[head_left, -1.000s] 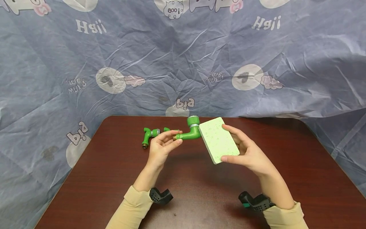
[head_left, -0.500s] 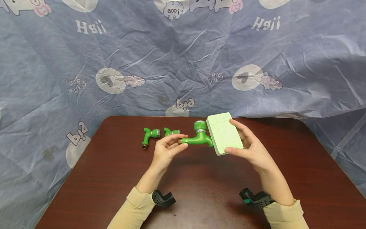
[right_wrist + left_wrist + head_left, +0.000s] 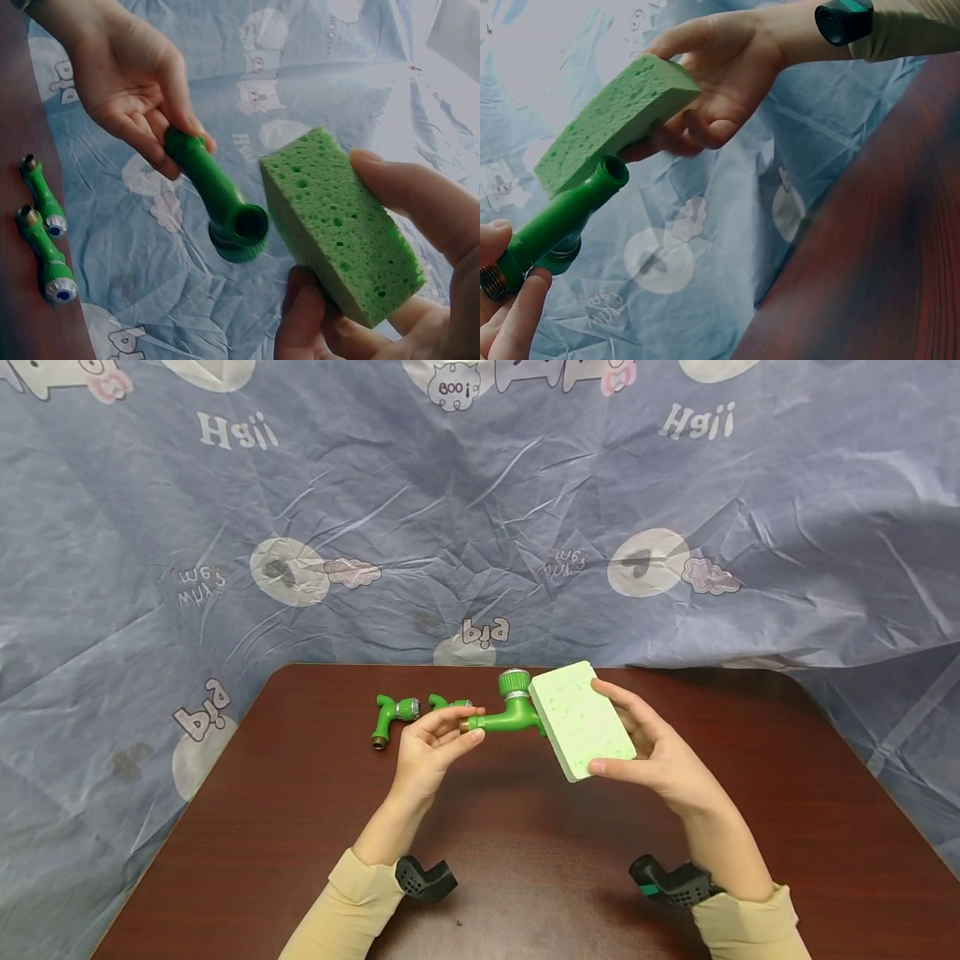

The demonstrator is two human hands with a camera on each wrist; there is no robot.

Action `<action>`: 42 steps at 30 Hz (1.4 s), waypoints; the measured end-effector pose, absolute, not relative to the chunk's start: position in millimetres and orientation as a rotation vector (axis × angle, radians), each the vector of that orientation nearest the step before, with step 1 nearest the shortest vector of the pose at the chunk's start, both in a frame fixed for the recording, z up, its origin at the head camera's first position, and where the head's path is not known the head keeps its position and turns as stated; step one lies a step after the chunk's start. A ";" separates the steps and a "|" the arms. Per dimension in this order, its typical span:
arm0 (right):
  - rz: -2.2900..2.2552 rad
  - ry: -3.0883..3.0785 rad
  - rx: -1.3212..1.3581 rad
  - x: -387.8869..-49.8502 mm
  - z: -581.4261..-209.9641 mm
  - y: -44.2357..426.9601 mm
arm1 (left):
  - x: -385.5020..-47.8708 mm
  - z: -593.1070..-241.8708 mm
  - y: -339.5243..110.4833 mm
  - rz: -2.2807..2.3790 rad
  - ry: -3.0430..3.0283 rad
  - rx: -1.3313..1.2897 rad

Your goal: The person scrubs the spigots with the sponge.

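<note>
Between the thumb and fingers of my left hand point(image 3: 423, 756) is the brass threaded end of a green faucet point(image 3: 510, 718), raised above the table. Its ribbed knob points up in the head view, and its open spout shows in the right wrist view. My right hand point(image 3: 660, 756) grips a light green sponge point(image 3: 583, 720) by its edges, tilted and held close beside the faucet's spout end. From the head camera the sponge hides part of the spout. Pores cover the sponge point(image 3: 345, 225) in the right wrist view; whether it touches the faucet point(image 3: 214, 187) I cannot tell.
Two more green faucets lie on the dark red-brown table point(image 3: 525, 860) at the back left: one faucet point(image 3: 390, 718) in full view, another faucet point(image 3: 447, 702) partly behind my left hand. A wrinkled blue printed cloth point(image 3: 480, 527) hangs behind the table.
Both hands, with faucet and sponge, shifted right, then slightly back left. The sponge rose and then came down a little. Both grips stay the same.
</note>
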State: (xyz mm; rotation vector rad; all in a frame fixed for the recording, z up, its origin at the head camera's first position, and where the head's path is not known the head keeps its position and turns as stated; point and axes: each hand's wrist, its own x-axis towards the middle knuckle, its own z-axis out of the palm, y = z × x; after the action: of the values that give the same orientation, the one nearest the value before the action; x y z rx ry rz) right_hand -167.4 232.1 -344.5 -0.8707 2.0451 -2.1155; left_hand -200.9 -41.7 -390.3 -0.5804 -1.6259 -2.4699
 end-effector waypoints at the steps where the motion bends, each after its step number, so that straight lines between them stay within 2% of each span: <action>1: -2.120 2.030 -0.884 -167.4 -344.8 230.4 | -200.8 -390.5 -41.4 -2.475 -1.623 -0.578; 15: -2.163 1.906 -0.990 -167.6 -351.4 216.8 | -198.5 -392.7 -37.5 -2.498 -1.650 -0.608; 27: -2.195 1.904 -0.968 -167.1 -350.6 216.1 | -199.1 -393.6 -41.1 -2.505 -1.651 -0.684; 42: -2.211 1.977 -0.838 -167.4 -350.3 217.0 | -200.3 -395.4 -41.8 -2.379 -1.834 -0.611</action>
State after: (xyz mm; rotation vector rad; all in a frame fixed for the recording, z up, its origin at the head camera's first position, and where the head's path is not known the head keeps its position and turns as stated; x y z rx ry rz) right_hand -167.4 217.0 -350.3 -0.8376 1.9766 -2.2110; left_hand -200.3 -41.8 -395.4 -0.6109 -1.8344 -2.3795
